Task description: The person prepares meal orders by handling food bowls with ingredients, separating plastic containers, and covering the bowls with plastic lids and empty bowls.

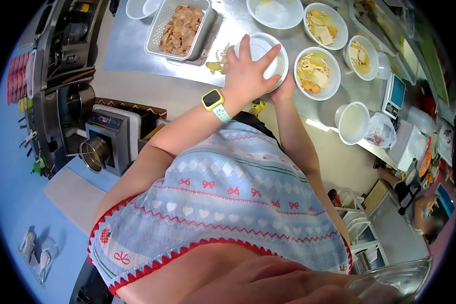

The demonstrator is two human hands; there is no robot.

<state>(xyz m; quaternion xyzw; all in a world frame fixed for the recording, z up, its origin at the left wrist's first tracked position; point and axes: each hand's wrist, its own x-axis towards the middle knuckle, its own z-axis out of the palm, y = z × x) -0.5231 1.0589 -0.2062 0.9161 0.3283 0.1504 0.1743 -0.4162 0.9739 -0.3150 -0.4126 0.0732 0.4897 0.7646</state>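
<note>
My left hand [251, 68], with a yellow watch at the wrist, lies with fingers spread over a white round bowl [280, 63]. At that bowl's lower right side is my right hand [283, 90], its fingers mostly hidden beneath or behind the rim. What the bowl contains is hidden by my left hand. Yellowish food scraps [216, 66] lie on the steel table beside my left hand. Just right of my hands stands a white bowl of mixed food [318, 74], with pale strips and orange-brown pieces.
A perforated white tub [154, 38] of sliced meat stands at the upper left of the steel table [131, 48]. More food bowls [326, 25], a white handled container [352, 123] and a scale [394, 96] are on the right. Another person [421, 215] is at the far right.
</note>
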